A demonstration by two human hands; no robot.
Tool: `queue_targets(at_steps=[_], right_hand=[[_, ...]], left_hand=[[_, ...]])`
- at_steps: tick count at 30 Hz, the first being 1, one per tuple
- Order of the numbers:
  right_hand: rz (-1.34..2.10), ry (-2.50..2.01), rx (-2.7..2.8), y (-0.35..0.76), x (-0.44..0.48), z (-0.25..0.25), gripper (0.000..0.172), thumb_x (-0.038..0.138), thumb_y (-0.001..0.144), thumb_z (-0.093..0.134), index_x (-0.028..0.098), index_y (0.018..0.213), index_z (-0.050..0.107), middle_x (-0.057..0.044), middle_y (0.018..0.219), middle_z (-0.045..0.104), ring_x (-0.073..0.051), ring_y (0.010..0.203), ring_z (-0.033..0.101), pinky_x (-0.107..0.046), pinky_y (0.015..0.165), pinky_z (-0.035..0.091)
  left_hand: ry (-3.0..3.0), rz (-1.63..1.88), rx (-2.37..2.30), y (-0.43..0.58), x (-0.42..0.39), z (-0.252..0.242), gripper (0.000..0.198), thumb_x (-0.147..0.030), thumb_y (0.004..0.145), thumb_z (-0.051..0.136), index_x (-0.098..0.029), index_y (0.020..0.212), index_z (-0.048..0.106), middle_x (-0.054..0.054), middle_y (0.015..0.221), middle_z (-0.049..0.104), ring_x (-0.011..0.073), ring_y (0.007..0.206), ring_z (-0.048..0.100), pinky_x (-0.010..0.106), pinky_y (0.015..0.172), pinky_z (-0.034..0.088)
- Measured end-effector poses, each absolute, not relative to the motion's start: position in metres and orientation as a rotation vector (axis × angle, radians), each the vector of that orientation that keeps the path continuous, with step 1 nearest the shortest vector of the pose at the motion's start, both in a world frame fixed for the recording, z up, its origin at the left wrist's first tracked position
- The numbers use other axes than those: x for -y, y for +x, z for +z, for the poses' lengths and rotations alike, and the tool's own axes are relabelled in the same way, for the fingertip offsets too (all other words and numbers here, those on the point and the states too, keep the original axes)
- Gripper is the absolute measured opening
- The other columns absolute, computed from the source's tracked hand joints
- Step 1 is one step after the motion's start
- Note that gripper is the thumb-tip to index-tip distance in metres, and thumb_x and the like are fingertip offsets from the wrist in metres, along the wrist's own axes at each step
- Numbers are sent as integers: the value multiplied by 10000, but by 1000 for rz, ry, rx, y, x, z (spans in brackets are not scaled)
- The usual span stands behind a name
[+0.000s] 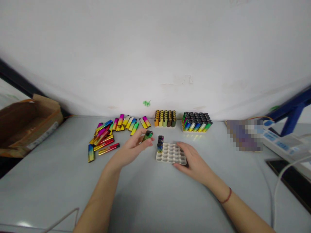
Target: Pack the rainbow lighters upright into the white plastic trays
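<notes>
My left hand [134, 145] is closed on a green lighter [147, 136], its black top pointing up and tilted, just left of a white tray [171, 160] with rows of round holes. Three lighters [160, 147] with black tops stand upright in the tray's leftmost column, and the other holes I can see hold nothing. My right hand [190, 160] grips the tray's right side, thumb at the near corner and fingers along the far edge. Left of my left hand lies a loose pile of shiny multicoloured lighters [102, 137].
Against the wall stand a filled tray of yellow-to-dark lighters [165, 119] and another of multicoloured ones [196, 123]. An open cardboard box [43, 119] is at the far left. On the right are a power strip [279, 142], a white cable [277, 191] and a dark flat object [289, 181].
</notes>
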State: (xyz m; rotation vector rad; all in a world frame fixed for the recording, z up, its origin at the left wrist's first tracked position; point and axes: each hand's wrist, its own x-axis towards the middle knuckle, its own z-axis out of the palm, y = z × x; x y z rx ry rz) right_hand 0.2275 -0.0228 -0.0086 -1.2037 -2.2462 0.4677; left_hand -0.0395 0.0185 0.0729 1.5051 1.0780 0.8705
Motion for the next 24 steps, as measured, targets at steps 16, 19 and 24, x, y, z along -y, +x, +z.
queue_targets(at_steps=[16,19,24], right_hand=[[465,-1205,2230,227,23,-9,626,369,876,644,152,1395,369,-206,1378,528,-330,1280,506,-540,1082,418],[466,-1205,2238,228,23,-9,634,371,880,642,155,1402,354,-206,1386,519,-328,1289,497,-542,1083,415],[468,-1198,2233,228,23,-10,634,368,877,644,170,1403,351,-194,1385,522,-320,1285,497,-540,1082,414]], left_hand=[[2020,544,-1128,-53,-20,79,278,-431,804,684,-237,998,729,34,1028,715,197,964,644,327,911,507],[1957,520,-1118,-46,-19,76,250,-385,802,682,-227,990,729,31,1022,721,192,969,656,318,900,529],[1913,517,-1135,-37,-15,72,205,-318,793,673,-204,957,718,25,974,720,166,880,674,294,847,562]])
